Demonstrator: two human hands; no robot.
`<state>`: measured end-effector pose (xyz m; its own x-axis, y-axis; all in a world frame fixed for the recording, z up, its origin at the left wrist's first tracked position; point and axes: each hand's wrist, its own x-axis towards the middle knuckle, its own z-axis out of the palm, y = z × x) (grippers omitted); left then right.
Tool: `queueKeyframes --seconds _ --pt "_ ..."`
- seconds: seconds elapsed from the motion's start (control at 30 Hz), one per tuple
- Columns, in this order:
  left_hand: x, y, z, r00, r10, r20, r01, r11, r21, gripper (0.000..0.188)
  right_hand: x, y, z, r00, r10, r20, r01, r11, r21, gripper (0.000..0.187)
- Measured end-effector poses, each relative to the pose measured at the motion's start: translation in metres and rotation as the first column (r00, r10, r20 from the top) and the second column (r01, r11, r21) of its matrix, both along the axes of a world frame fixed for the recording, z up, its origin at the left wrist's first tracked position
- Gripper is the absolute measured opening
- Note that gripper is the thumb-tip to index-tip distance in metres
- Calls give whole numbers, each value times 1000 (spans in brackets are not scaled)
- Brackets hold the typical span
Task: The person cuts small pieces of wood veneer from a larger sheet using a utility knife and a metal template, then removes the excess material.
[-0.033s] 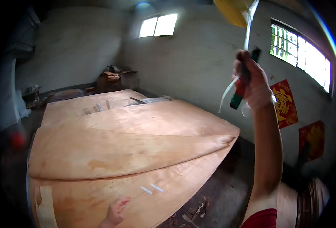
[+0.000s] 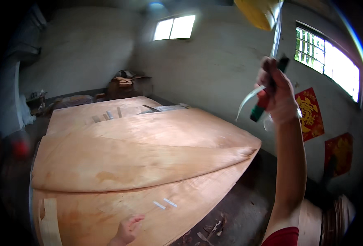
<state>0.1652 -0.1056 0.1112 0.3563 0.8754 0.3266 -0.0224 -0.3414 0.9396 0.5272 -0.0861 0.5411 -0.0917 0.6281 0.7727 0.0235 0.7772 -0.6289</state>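
Note:
Raised at the upper right, my right hand (image 2: 276, 90) is closed around a narrow green, red and black tool (image 2: 260, 107) that looks like a utility knife. A pale tape strip (image 2: 276, 37) runs down into the same hand from a yellow roll-like thing (image 2: 255, 12) overhead, and its loose end curls out below. My left hand (image 2: 129, 229) hovers low over the near wood veneer sheet (image 2: 91, 213), fingers loosely bent and apparently holding nothing. Two short white tape pieces (image 2: 164, 203) lie on that sheet. Beyond, another veneer sheet (image 2: 128, 164) overlaps it with a raised, wavy edge.
Several small strips (image 2: 107, 115) lie toward the far side of the stack. A narrow veneer piece (image 2: 50, 221) rests at the near left corner. Wood scraps (image 2: 214, 229) litter the floor at right. Red posters (image 2: 310, 112) hang on the right wall.
The view has shifted slightly, and my right hand sits a little lower and further right, still gripping the tool and tape. My left hand is almost unchanged.

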Motion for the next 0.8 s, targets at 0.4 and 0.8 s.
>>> queueKeyframes --seconds 0.4,0.8 --pt "58 -26 78 970 -158 -182 215 909 356 61 -58 -58 -251 875 -426 -230 322 866 -382 28" --pt "80 33 138 872 -368 324 417 904 -96 56 -187 -64 -345 897 -426 -122 393 892 -225 21"
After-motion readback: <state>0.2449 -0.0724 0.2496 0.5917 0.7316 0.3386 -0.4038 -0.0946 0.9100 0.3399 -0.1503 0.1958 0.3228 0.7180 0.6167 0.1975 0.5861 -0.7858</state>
